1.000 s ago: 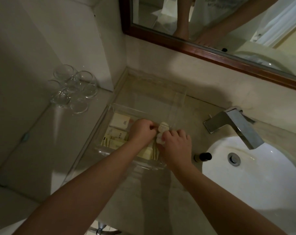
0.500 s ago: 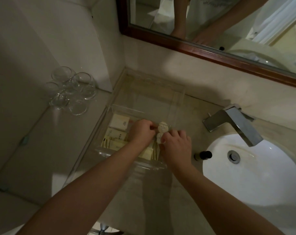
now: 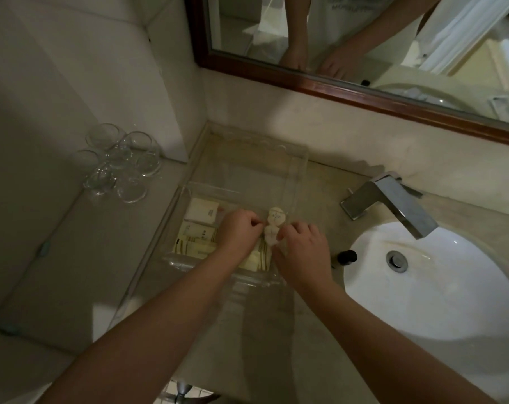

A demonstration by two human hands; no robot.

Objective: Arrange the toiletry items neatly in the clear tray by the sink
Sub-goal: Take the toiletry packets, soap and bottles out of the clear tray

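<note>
Left hand (image 3: 238, 231) curled shut over clear tray (image 3: 295, 182); held item hidden. Right hand (image 3: 303, 249) pinched on small white bottle (image 3: 272, 234). Boxed toiletries (image 3: 199, 228) laid flat in tray.

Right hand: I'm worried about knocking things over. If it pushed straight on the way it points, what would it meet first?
Probably the small round white packets at the right hand's fingertips, then the clear tray's far compartment; depth is uncertain.

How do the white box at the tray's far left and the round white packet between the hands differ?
The white box is square and lies flat, untouched, beside the left hand. The round white packet is a small disc with a gathered wrap trailing below it, and it sits between the left hand and the right hand, whose fingers are at it. Both are pale and inside the clear tray.
</note>
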